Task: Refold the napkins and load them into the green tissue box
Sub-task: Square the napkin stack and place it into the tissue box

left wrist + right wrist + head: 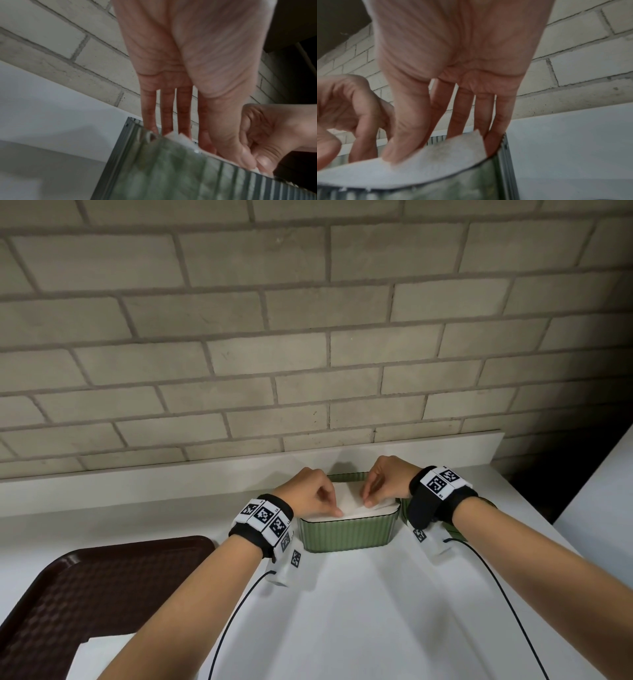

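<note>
White tabletop against a pale brick wall, with a dark brown textured plastic tray at near left. At centre we see the ribbed green rectangular tissue box, its long axis running left to right between the two hands. A stack of white folded napkins fills it to the rim (top sheet slightly raised). The left hand and right hand sit directly above, equally near, fingers extended downward onto the napkins, thumbs pressing the top sheet; we judge the next move a straight downward tuck.
</note>
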`<action>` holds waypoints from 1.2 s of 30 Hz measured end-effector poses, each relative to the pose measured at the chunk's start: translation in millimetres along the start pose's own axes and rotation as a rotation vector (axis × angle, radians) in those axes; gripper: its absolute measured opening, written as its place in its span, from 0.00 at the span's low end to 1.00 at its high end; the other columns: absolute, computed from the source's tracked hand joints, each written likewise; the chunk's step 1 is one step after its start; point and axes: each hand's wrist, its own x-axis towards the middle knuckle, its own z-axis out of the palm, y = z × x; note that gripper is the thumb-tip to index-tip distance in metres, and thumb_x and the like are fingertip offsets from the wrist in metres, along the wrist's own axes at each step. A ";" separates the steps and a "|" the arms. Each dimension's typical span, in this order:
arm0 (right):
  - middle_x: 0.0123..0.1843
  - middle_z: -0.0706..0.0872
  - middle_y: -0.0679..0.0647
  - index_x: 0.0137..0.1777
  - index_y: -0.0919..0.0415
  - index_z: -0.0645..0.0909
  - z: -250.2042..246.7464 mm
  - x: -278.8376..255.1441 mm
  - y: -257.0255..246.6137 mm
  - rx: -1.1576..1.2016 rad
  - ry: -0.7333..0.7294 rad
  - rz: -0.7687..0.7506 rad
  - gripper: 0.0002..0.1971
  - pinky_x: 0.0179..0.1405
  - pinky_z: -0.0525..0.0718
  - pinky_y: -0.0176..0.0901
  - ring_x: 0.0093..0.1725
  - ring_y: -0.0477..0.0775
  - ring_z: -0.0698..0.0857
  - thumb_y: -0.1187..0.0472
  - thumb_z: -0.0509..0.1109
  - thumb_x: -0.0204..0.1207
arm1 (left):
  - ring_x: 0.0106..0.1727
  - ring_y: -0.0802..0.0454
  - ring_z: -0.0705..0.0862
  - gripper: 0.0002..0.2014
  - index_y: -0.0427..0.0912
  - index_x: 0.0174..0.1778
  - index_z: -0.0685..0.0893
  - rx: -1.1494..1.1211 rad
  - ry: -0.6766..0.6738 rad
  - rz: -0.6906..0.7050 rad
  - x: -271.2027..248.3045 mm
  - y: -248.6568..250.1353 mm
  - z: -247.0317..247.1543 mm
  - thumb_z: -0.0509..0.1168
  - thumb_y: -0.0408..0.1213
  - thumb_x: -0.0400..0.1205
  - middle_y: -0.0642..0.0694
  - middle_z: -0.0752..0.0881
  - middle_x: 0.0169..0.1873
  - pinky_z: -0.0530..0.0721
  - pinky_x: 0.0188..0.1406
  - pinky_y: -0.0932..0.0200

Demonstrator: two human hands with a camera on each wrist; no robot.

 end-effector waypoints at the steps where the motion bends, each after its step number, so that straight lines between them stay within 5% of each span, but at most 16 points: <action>1: 0.37 0.91 0.44 0.42 0.57 0.93 0.8 -0.1 -0.9 -0.016 -0.004 -0.002 0.07 0.56 0.84 0.41 0.45 0.45 0.88 0.60 0.84 0.63 | 0.46 0.53 0.87 0.14 0.42 0.38 0.92 0.007 -0.004 0.001 -0.6 0.0 0.9 0.80 0.50 0.70 0.48 0.91 0.39 0.86 0.52 0.55; 9: 0.48 0.88 0.51 0.46 0.56 0.86 3.7 2.4 -1.6 -0.182 0.037 -0.030 0.04 0.53 0.83 0.46 0.50 0.55 0.86 0.56 0.72 0.75 | 0.49 0.53 0.85 0.20 0.46 0.44 0.89 0.121 0.034 -0.030 0.0 9.3 4.5 0.76 0.59 0.69 0.52 0.88 0.46 0.85 0.52 0.53; 13: 0.47 0.84 0.54 0.50 0.57 0.76 4.5 0.9 1.4 -0.077 0.155 -0.037 0.03 0.46 0.76 0.42 0.46 0.57 0.80 0.58 0.63 0.82 | 0.56 0.43 0.84 0.13 0.45 0.57 0.87 0.183 0.118 -0.046 3.7 7.9 1.2 0.72 0.43 0.78 0.46 0.86 0.56 0.83 0.55 0.51; 16: 0.47 0.82 0.51 0.54 0.57 0.77 5.2 -1.3 5.8 -0.052 0.127 -0.012 0.11 0.47 0.76 0.42 0.45 0.54 0.80 0.54 0.71 0.77 | 0.61 0.42 0.83 0.15 0.45 0.62 0.85 0.098 0.227 -0.136 4.1 -0.3 0.6 0.71 0.40 0.79 0.43 0.85 0.61 0.82 0.59 0.52; 20: 0.50 0.88 0.50 0.53 0.56 0.85 4.1 -6.6 10.7 -0.154 0.074 -0.012 0.13 0.53 0.81 0.42 0.51 0.52 0.85 0.53 0.78 0.71 | 0.47 0.46 0.85 0.12 0.43 0.45 0.87 -0.207 0.418 -0.206 -0.8 -2.6 5.4 0.81 0.38 0.69 0.43 0.88 0.45 0.83 0.47 0.56; 23: 0.51 0.89 0.45 0.49 0.49 0.85 -18.5 -25.9 26.0 0.172 0.285 -0.019 0.17 0.58 0.83 0.41 0.53 0.45 0.87 0.49 0.84 0.62 | 0.38 0.53 0.84 0.12 0.44 0.37 0.86 -0.434 0.465 -0.187 -4.6 -6.9 13.1 0.83 0.33 0.67 0.47 0.88 0.37 0.81 0.40 0.58; 25: 0.57 0.86 0.43 0.55 0.46 0.81 -35.4 -39.0 48.8 0.095 0.352 0.089 0.25 0.62 0.80 0.45 0.59 0.46 0.84 0.45 0.85 0.59 | 0.42 0.55 0.87 0.09 0.43 0.38 0.88 -0.529 0.486 -0.199 -4.7 -15.3 19.5 0.81 0.31 0.69 0.49 0.89 0.39 0.83 0.47 0.57; 28: 0.72 0.77 0.48 0.73 0.45 0.71 -39.7 -55.3 89.2 -0.273 0.059 0.409 0.45 0.69 0.73 0.51 0.70 0.54 0.76 0.42 0.86 0.55 | 0.51 0.47 0.90 0.14 0.38 0.45 0.90 -0.625 0.547 -0.229 -2.2 -28.1 29.9 0.81 0.40 0.69 0.44 0.92 0.47 0.87 0.57 0.49; 30: 0.77 0.73 0.52 0.79 0.48 0.64 -31.0 -64.7 112.3 -0.318 -0.089 0.509 0.55 0.69 0.74 0.49 0.72 0.56 0.75 0.43 0.87 0.50 | 0.42 0.51 0.87 0.25 0.33 0.39 0.88 -0.673 0.563 -0.227 0.4 -31.9 36.8 0.80 0.54 0.64 0.47 0.89 0.41 0.85 0.50 0.53; 32: 0.76 0.72 0.52 0.81 0.49 0.61 -21.0 -72.1 127.4 -0.278 -0.106 0.521 0.62 0.68 0.76 0.48 0.70 0.55 0.76 0.44 0.88 0.46 | 0.33 0.54 0.74 0.33 0.27 0.28 0.78 -0.692 0.582 -0.198 0.6 -29.5 39.5 0.77 0.60 0.61 0.48 0.76 0.30 0.72 0.37 0.58; 34: 0.77 0.70 0.50 0.82 0.48 0.58 -11.2 -75.0 132.3 -0.334 -0.077 0.509 0.64 0.70 0.75 0.52 0.70 0.54 0.75 0.43 0.88 0.44 | 0.31 0.53 0.69 0.30 0.29 0.26 0.77 -0.694 0.597 -0.184 -2.5 -20.8 38.7 0.78 0.57 0.63 0.46 0.71 0.26 0.67 0.34 0.58; 36: 0.75 0.72 0.48 0.81 0.45 0.58 -4.8 -72.7 137.4 -0.420 -0.015 0.481 0.64 0.69 0.76 0.58 0.68 0.54 0.76 0.40 0.86 0.43 | 0.30 0.54 0.77 0.16 0.38 0.26 0.86 -0.708 0.591 -0.205 -3.9 -14.6 37.1 0.82 0.47 0.66 0.50 0.81 0.26 0.75 0.36 0.61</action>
